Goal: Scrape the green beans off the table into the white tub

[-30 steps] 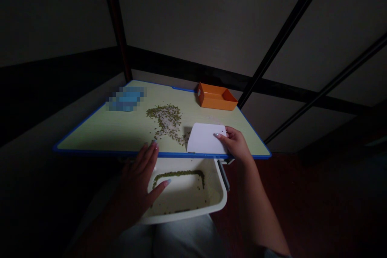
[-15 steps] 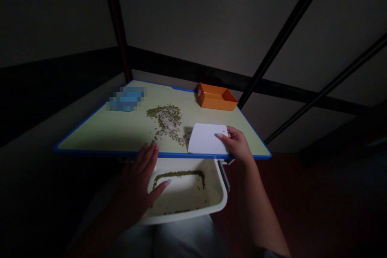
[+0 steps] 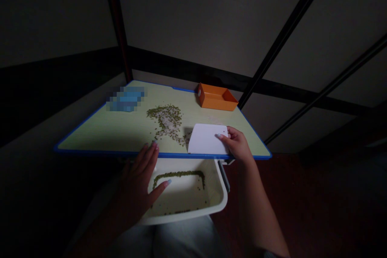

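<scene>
Just left of right grip (image 3: pixel 238 144), holds white scraper (image 3: pixel 205 142) by its edge, shifted slightly rightward; likely gathers no green grains (image 3: pixel 159 111) now. Spreads left grip (image 3: pixel 138 183) wide, empty, partly over white tub (image 3: pixel 211 210); leaves grains on tabletop (image 3: pixel 96 133) beyond left grip.

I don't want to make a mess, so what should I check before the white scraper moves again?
1. Right hand gripping the white scraper: ok, thumb on top.
2. Scraper edge flat on the table: cannot tell from this view.
3. Left hand apart from the scraper: ok.
4. White tub below the table's near edge: ok.
5. Green bits on the table in one tight pile: not ok, they're loosely spread.
6. Orange box apart from the bits: ok.
</scene>
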{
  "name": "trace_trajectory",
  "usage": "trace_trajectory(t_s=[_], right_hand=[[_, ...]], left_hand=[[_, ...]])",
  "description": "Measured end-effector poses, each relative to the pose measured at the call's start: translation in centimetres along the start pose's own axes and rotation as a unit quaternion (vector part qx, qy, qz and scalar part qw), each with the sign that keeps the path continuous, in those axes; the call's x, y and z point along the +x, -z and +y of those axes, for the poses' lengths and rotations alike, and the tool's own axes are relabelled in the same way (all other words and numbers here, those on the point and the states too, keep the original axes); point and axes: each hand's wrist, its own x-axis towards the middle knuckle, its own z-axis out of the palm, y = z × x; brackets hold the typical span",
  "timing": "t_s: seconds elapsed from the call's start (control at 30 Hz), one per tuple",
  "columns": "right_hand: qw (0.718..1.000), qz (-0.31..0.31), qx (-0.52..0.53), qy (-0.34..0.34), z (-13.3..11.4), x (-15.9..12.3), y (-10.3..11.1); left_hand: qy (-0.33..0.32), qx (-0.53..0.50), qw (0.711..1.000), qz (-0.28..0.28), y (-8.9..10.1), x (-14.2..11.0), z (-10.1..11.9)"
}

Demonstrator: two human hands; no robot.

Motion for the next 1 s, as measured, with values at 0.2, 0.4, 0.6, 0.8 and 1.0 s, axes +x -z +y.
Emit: trace_trajectory(t_s=[0.2, 0.4, 0.6, 0.8, 1.0], right_hand=[[1.000, -0.005, -0.008, 0.005, 0.09, 0.04, 0.06], [1.000, 0.002, -0.007, 0.009, 0.19, 0.02, 0.16], [1.000, 0.006, 0.009, 0.002, 0.21, -0.09, 0.10], [0.993, 0.101, 0.045, 0.036, 0.40, 0.15, 0.17], [0.994, 0.100, 0.029, 0.031, 0.42, 0.18, 0.24]], left_hand=[[-0.003, -0.002, 1.000, 0.007, -0.13, 0.01, -0.06], [-0.003, -0.005, 1.000, 0.005, -0.11, -0.02, -0.11], [-0.004, 0.002, 1.000, 0.004, -0.23, -0.01, -0.18], [-0.004, 0.002, 1.000, 0.000, -0.08, 0.02, -0.15], [-0.003, 0.005, 1.000, 0.004, -0.29, -0.03, -0.29]])
